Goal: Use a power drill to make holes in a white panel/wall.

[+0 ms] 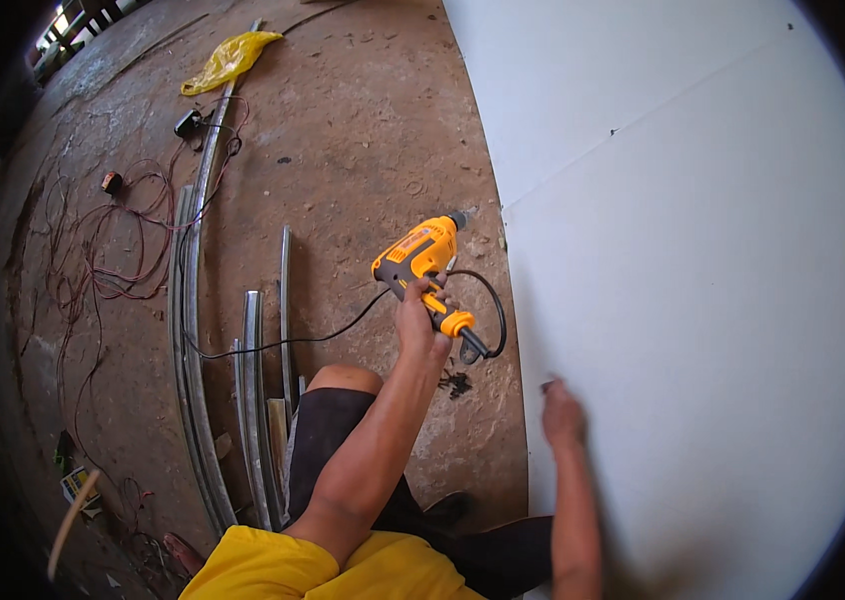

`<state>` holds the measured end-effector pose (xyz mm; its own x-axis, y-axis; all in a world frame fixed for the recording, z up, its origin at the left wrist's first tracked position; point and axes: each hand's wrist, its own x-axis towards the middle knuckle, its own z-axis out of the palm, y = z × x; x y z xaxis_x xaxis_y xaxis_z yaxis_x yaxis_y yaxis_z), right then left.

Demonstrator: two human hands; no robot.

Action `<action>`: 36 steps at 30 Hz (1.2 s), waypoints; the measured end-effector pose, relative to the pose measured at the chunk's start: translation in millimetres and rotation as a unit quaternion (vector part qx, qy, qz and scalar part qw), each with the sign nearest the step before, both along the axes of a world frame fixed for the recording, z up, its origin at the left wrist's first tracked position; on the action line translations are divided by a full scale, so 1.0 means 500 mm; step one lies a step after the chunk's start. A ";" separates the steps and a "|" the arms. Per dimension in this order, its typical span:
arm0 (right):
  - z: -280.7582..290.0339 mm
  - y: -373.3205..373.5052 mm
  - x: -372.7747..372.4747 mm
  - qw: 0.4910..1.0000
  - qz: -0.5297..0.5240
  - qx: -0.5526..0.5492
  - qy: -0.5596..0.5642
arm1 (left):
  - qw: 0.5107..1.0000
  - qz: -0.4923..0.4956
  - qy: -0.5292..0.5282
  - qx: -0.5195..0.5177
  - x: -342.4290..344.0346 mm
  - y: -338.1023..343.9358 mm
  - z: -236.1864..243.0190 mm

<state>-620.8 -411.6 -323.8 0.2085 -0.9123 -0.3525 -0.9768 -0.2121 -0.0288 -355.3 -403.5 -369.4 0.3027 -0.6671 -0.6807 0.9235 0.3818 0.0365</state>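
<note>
Against the wall on your right stand two white boards (703, 330), seams meeting. Your right hand (563, 415) rests on the lower board, fingers curled; its grip is unclear. Your left hand (421, 325) clasps one yellow drill (425, 262), long axis slanting, chuck pointing up-right toward the board edge.

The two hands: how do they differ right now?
The left hand is raised and closed around the yellow corded drill; the right hand sits lower, resting on the white panel near its edge. The left hand shows its fingers wrapped round the grip; whether the right hand pinches anything is unclear. Both are bare.
</note>
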 end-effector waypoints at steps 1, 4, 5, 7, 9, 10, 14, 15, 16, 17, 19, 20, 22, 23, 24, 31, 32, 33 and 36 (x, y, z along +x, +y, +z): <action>0.034 -0.016 -0.022 0.997 0.029 -0.071 -0.033 | 1.000 0.005 -0.011 0.012 -0.003 -0.009 -0.003; 0.140 -0.074 -0.064 0.966 0.101 -0.221 -0.088 | 0.999 0.004 -0.042 0.021 0.008 -0.030 -0.036; 0.158 -0.094 -0.072 0.955 0.118 -0.237 -0.134 | 0.999 0.004 -0.033 0.017 0.016 -0.033 -0.052; 0.190 -0.117 -0.066 0.944 0.150 -0.241 -0.166 | 1.000 0.009 0.005 0.010 0.036 -0.039 -0.064; 0.184 -0.123 -0.075 0.948 0.163 -0.236 -0.137 | 1.000 -0.001 0.021 0.003 0.061 -0.043 -0.103; 0.181 -0.123 -0.086 0.951 0.177 -0.230 -0.104 | 0.999 -0.010 0.041 -0.005 0.067 -0.043 -0.100; 0.180 -0.135 -0.099 0.949 0.185 -0.236 -0.100 | 0.997 -0.035 0.059 -0.029 0.119 -0.036 -0.091; 0.177 -0.140 -0.098 0.944 0.204 -0.241 -0.100 | 0.996 -0.042 0.075 -0.016 0.143 -0.036 -0.097; 0.176 -0.140 -0.096 0.938 0.221 -0.247 -0.100 | 0.994 -0.021 0.108 0.013 0.162 -0.040 -0.085; 0.178 -0.137 -0.093 0.936 0.221 -0.257 -0.092 | 0.995 -0.035 0.099 0.001 0.177 -0.032 -0.091; 0.190 -0.128 -0.085 0.943 0.209 -0.247 -0.081 | 0.995 -0.048 0.088 -0.013 0.205 -0.003 -0.108; 0.193 -0.123 -0.082 0.950 0.196 -0.233 -0.070 | 0.995 -0.068 0.062 -0.046 0.217 0.016 -0.116; 0.189 -0.129 -0.091 0.951 0.199 -0.227 -0.064 | 0.994 -0.096 -0.006 -0.053 0.244 0.044 -0.113; 0.191 -0.133 -0.098 0.954 0.201 -0.217 -0.057 | 0.993 -0.103 0.008 -0.054 0.260 0.048 -0.114; 0.194 -0.132 -0.100 0.954 0.199 -0.215 -0.058 | 0.992 -0.110 0.021 -0.051 0.275 0.062 -0.116; 0.210 -0.147 -0.081 0.963 0.223 -0.128 -0.081 | 0.990 -0.101 0.028 -0.093 0.341 0.113 -0.147; 0.205 -0.147 -0.073 0.975 0.187 -0.105 -0.052 | 0.992 -0.093 0.025 -0.085 0.345 0.118 -0.153; 0.205 -0.149 -0.063 0.985 0.151 -0.083 -0.022 | 0.995 -0.082 0.016 -0.063 0.346 0.119 -0.152; 0.196 -0.168 -0.012 0.976 0.179 -0.127 0.008 | 0.996 -0.076 0.007 -0.055 0.359 0.134 -0.162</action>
